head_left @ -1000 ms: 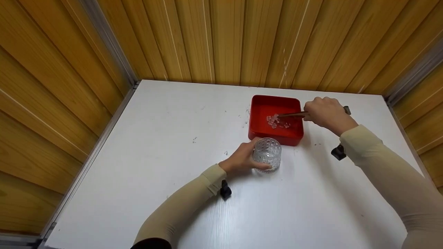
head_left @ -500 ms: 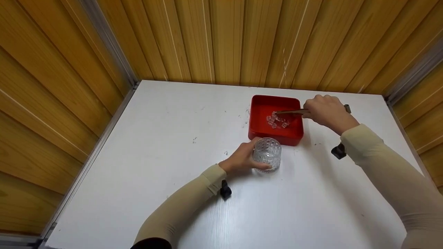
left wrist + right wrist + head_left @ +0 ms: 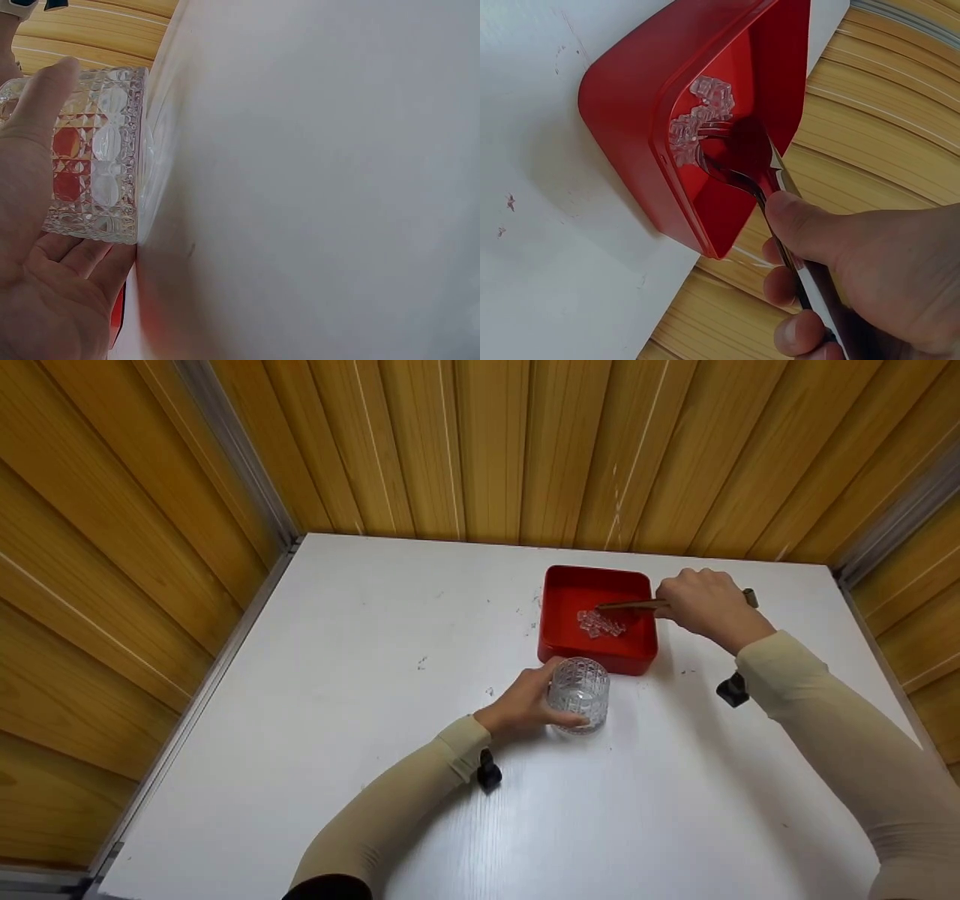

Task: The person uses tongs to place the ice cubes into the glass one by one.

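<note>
My left hand (image 3: 527,703) holds a clear cut-glass tumbler (image 3: 580,697) upright on the table, against the near side of a red square tray. In the left wrist view the thumb lies along one side of the tumbler (image 3: 105,150) and the fingers along the other. Metal tongs (image 3: 780,195) with a fork-shaped tip are gripped in my right hand (image 3: 705,604), which is just off the tray's right edge. Their tips reach down to several clear cubes (image 3: 598,624) piled on the tray floor. Whether a cube sits between the tips is hard to tell.
The red tray (image 3: 562,649) has raised walls and stands toward the back right of the white table (image 3: 360,675). Wood-slat walls (image 3: 487,450) rise behind the table and at both sides. Small dark marks dot the tabletop.
The tong tips have shifted slightly left within the tray. Some cubes have moved and now lie closer together. My left hand and the tumbler have stayed put.
</note>
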`<act>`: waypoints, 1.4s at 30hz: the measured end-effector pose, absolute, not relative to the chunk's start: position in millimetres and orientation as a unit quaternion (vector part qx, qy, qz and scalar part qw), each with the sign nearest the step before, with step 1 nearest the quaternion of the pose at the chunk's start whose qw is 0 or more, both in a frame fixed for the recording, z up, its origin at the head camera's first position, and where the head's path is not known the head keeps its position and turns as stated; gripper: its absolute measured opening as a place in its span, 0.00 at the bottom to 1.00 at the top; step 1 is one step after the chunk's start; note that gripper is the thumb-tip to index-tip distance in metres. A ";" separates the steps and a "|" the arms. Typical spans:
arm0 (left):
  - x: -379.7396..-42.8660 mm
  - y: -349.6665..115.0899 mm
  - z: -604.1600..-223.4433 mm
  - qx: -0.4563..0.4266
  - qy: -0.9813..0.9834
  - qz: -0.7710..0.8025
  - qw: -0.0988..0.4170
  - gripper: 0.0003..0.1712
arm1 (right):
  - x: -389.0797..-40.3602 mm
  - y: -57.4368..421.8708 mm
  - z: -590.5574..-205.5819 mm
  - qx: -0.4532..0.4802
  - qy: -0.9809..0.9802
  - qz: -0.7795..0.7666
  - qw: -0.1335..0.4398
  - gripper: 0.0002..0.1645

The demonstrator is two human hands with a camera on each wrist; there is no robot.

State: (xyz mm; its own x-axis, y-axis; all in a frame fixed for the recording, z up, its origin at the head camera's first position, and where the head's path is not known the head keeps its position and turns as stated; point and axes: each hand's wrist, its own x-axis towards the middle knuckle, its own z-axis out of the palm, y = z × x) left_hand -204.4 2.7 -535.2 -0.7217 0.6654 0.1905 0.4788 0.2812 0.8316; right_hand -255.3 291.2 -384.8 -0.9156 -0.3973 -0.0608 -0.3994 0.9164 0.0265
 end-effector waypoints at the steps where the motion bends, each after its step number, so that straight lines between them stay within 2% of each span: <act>1: -204.3 2.4 -535.2 0.359 0.794 0.481 0.098 0.48 | -255.3 290.9 -385.0 -0.204 0.978 0.019 0.029 0.07; 22: -205.6 3.1 -535.4 0.364 0.792 0.480 0.097 0.48 | -254.7 289.8 -388.9 -0.204 0.977 0.044 0.030 0.11; 42: -205.2 3.0 -535.0 0.358 0.789 0.487 0.109 0.49 | -258.4 291.1 -386.0 -0.190 0.981 0.019 0.040 0.10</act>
State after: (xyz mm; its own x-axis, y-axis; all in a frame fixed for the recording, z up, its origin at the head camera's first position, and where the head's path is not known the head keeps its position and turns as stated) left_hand -205.2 3.0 -535.0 -0.7202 0.6710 0.1765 0.4581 0.2688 0.8473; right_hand -258.4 291.1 -386.0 -0.9246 -0.3711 -0.0857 -0.3742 0.9271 0.0221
